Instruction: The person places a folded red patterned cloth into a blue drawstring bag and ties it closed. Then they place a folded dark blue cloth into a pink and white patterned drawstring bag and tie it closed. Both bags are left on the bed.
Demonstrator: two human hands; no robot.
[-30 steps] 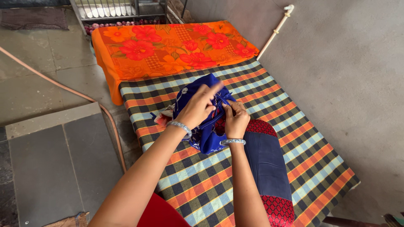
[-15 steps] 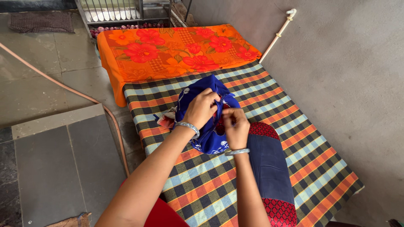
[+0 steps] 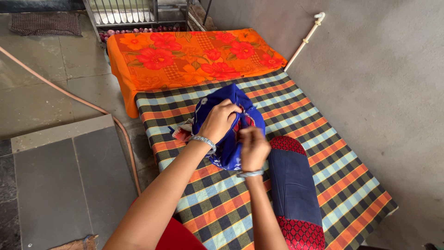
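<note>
A blue patterned cloth bundle (image 3: pixel 230 148) sits in the middle of the checked bedsheet (image 3: pixel 296 111). My left hand (image 3: pixel 219 119) grips the top of the bundle, fingers curled over its gathered edge. Just to its right, my right hand (image 3: pixel 252 148) is closed on the blue fabric and held slightly nearer to me. Red cloth shows inside the bundle between the two hands. A bit of pale and red cloth (image 3: pixel 182 132) pokes out at the bundle's left side. Both wrists wear silver bangles.
A navy and red bolster pillow (image 3: pixel 293 185) lies right of the bundle. An orange flowered blanket (image 3: pixel 185 53) covers the far end of the bed. A grey wall runs along the right, stone floor and a hose (image 3: pixel 69 95) on the left, a metal rack (image 3: pixel 134 11) behind.
My right hand has pulled back toward me, away from the bundle's opening, still holding blue fabric. My left hand has curled down over the top of the bundle.
</note>
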